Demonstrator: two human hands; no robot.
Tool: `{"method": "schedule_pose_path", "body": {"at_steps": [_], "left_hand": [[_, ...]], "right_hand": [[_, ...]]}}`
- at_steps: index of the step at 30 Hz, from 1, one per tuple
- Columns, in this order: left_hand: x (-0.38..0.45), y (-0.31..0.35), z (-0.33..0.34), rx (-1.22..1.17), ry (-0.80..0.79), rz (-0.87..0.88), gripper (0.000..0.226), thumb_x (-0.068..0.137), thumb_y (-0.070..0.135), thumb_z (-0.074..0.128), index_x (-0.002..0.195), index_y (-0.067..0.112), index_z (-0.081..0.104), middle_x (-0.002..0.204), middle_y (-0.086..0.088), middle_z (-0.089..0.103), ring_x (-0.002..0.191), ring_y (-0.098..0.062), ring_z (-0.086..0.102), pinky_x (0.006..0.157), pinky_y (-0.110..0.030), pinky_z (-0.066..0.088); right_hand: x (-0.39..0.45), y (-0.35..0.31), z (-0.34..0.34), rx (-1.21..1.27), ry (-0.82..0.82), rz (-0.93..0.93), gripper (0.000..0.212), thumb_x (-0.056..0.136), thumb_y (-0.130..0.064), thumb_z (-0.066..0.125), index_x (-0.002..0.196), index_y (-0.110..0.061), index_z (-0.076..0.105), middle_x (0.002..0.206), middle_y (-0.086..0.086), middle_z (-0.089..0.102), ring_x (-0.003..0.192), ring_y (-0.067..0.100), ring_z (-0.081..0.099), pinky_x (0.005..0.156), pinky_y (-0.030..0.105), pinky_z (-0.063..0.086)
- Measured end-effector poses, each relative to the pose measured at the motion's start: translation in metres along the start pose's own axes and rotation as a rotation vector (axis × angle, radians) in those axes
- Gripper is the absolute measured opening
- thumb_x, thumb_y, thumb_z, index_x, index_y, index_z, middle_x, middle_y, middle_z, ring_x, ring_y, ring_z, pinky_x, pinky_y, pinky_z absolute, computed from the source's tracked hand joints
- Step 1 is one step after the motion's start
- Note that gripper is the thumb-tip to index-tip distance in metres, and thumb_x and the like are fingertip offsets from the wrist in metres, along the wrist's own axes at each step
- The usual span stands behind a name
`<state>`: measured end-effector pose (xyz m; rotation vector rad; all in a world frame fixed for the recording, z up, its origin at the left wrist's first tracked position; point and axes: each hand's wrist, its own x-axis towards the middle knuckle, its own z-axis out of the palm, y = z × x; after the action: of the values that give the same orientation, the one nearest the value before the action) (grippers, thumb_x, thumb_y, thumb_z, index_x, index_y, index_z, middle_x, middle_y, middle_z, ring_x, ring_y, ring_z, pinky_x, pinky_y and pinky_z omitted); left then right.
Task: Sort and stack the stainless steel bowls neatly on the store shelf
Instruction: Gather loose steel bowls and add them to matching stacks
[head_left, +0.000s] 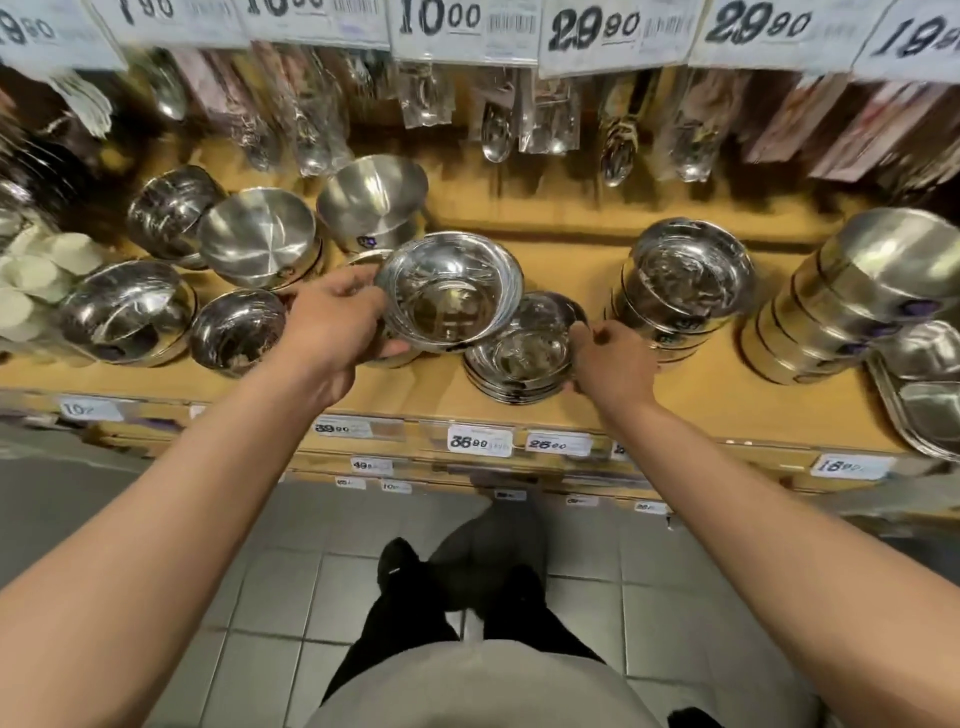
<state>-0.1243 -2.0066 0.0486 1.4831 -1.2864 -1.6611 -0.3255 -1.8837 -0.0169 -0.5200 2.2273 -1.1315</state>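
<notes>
My left hand grips a shiny steel bowl by its left rim and holds it tilted above the wooden shelf. Just below and to its right sits a low stack of small bowls on the shelf. My right hand holds that stack's right edge, fingers curled round the rim. The held bowl overlaps the stack's upper left part.
Several bowl stacks stand on the shelf: a shiny stack at mid right, a matte stack far right, loose bowls at left. Steel trays lie at the right edge. Packaged spoons hang above. Price tags line the shelf front.
</notes>
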Motion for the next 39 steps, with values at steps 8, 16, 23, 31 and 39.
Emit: {"method": "schedule_pose_path", "body": {"at_steps": [8,16,23,31,39], "left_hand": [[0.0,-0.011,0.019,0.033,-0.047,-0.009,0.031,0.096,-0.001,0.057,0.119,0.012,0.072,0.11,-0.012,0.077,0.088,-0.022,0.075,0.063,-0.032,0.065],[0.01,-0.015,0.027,0.071,-0.075,0.006,0.027,0.098,0.003,0.057,0.113,0.016,0.074,0.103,-0.006,0.078,0.079,-0.014,0.075,0.06,-0.028,0.063],[0.013,-0.019,0.037,0.092,-0.101,0.017,0.024,0.099,0.004,0.057,0.112,0.014,0.075,0.095,-0.003,0.079,0.078,-0.013,0.075,0.055,-0.025,0.061],[0.011,-0.019,0.043,0.116,-0.114,0.02,0.026,0.099,0.002,0.054,0.109,0.015,0.074,0.084,0.002,0.078,0.072,-0.011,0.075,0.053,-0.024,0.059],[0.009,-0.026,0.057,0.094,-0.091,0.004,0.025,0.099,0.001,0.055,0.113,0.014,0.071,0.094,-0.004,0.075,0.07,-0.01,0.072,0.057,-0.028,0.062]], "right_hand": [[0.012,0.017,0.009,0.018,-0.053,-0.029,0.017,0.092,-0.023,0.066,0.099,-0.01,0.072,0.087,0.008,0.072,0.083,0.029,0.066,0.071,0.039,0.051],[0.012,0.027,0.008,0.064,0.062,-0.15,0.009,0.084,-0.009,0.066,0.09,-0.006,0.072,0.076,0.012,0.065,0.07,0.017,0.051,0.07,0.04,0.049],[0.009,0.026,0.007,0.011,0.11,-0.276,0.021,0.088,-0.005,0.055,0.086,-0.003,0.076,0.064,0.013,0.057,0.062,0.014,0.034,0.054,0.023,0.025],[0.014,0.027,0.012,-0.003,0.133,-0.28,0.022,0.092,-0.009,0.057,0.089,-0.006,0.078,0.074,0.017,0.071,0.072,0.033,0.063,0.062,0.035,0.038],[0.014,0.029,0.01,0.087,0.074,-0.212,0.025,0.094,-0.011,0.052,0.089,-0.001,0.074,0.083,0.025,0.07,0.084,0.047,0.064,0.078,0.059,0.054]]}}
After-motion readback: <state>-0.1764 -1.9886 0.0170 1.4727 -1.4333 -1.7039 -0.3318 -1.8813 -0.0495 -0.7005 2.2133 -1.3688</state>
